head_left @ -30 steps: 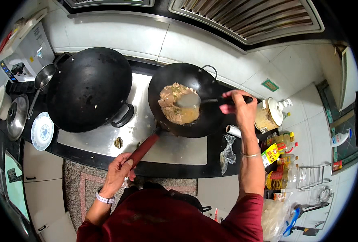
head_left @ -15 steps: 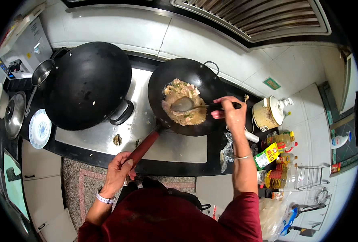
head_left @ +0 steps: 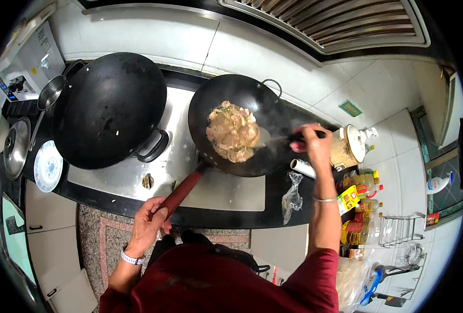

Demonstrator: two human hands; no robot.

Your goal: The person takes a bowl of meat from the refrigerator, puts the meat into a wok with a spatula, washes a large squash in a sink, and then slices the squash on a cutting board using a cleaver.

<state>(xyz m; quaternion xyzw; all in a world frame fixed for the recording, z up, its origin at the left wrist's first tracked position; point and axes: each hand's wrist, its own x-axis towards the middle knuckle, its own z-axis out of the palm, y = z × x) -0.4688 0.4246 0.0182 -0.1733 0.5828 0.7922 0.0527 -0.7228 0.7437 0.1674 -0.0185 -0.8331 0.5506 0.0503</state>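
A black wok (head_left: pixel 200 107) sits on the right side of the stove, with pieces of pale meat and bits of green (head_left: pixel 233 130) in its bottom. My left hand (head_left: pixel 149 221) grips the end of its long reddish-brown handle (head_left: pixel 182 194). Over the wok's right rim, my right hand (head_left: pixel 315 146) is closed round the black handle of a wok spatula (head_left: pixel 264 137). The spatula's metal blade rests at the right edge of the meat, partly under it. Faint steam rises beside the blade.
A large black wok lid or second wok (head_left: pixel 111 109) covers the left burner. A patterned plate (head_left: pixel 48 166) and a steel lid (head_left: pixel 16 148) lie at the far left. To the right stand a cream pot (head_left: pixel 349 148), several oil bottles (head_left: pixel 354 229) and a crumpled plastic bag (head_left: pixel 292 195).
My right hand has drawn the spatula rightward, from the middle of the meat to its right edge. The meat is heaped closer together. My left hand keeps its grip on the handle.
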